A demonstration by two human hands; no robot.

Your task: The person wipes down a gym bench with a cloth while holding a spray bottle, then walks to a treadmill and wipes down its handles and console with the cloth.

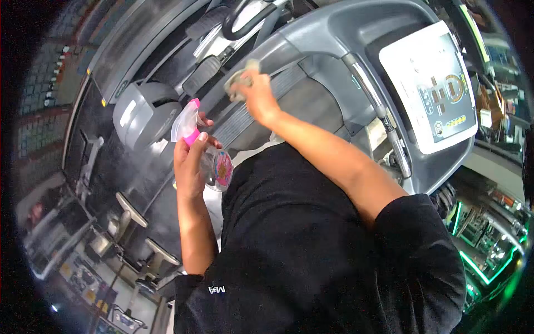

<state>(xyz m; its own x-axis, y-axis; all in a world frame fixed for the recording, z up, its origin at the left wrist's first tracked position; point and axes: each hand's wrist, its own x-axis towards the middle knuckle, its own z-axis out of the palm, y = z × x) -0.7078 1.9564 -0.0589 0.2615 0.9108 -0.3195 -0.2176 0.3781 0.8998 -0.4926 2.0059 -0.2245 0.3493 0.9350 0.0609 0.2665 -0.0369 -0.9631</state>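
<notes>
My left hand [190, 164] is wrapped around the neck of a clear spray bottle [223, 168] with a pink collar, a pink nozzle tip and a round, colourful label. The bottle is tilted, its base toward my body. My right hand [258, 96] is closed on a crumpled, pale cloth [240, 82]. Hand and cloth are over the grey side arm [275, 53] of a treadmill; the view does not settle whether the cloth touches it. My right fingers are partly hidden by the cloth and slightly blurred.
The treadmill's white-framed console [431, 89] stands at the right, with a metal-gripped crossbar [378, 106] beside it. A grey rounded machine housing [142, 114] and a black pedal [201, 75] are at the left. More gym equipment [130, 210] stands at the lower left.
</notes>
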